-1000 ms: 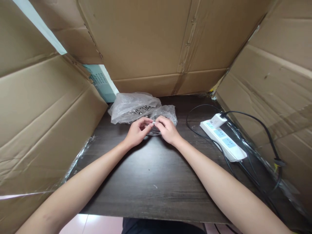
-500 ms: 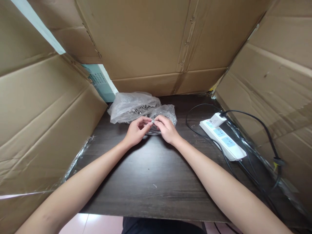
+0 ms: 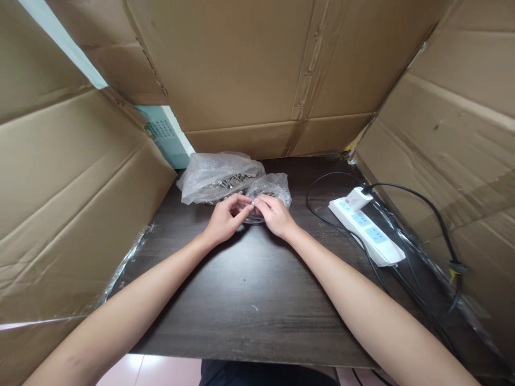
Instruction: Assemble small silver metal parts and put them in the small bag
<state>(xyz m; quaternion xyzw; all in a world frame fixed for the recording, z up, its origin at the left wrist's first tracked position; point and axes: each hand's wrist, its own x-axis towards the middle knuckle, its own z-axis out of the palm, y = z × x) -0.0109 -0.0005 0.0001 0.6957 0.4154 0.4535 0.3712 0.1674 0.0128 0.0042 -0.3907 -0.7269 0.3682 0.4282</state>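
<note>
Above the dark table my left hand (image 3: 226,219) and my right hand (image 3: 274,214) meet fingertip to fingertip. Between them is a small silvery metal fastener (image 3: 253,203), mostly covered by the fingers, so its exact shape cannot be made out. Both hands are closed in a pinch on it. Just behind the left hand lies an open clear plastic bag (image 3: 213,177) with many small metal bolts (image 3: 235,180) showing in its mouth. A second, smaller plastic bag (image 3: 280,185) of metal pieces sits behind and under the right hand, partly hidden by it.
A white power strip (image 3: 378,241) with a plugged-in white adapter (image 3: 358,199) lies on the right. Black cables (image 3: 432,206) loop around it. Cardboard walls (image 3: 241,69) enclose the dark tabletop (image 3: 241,311) at left, back and right. A pale green box (image 3: 167,136) shows at the back left.
Both hands stay at nearly the same spot. The right fingers have shifted slightly around the small fastener, which now shows less. The bags have not moved.
</note>
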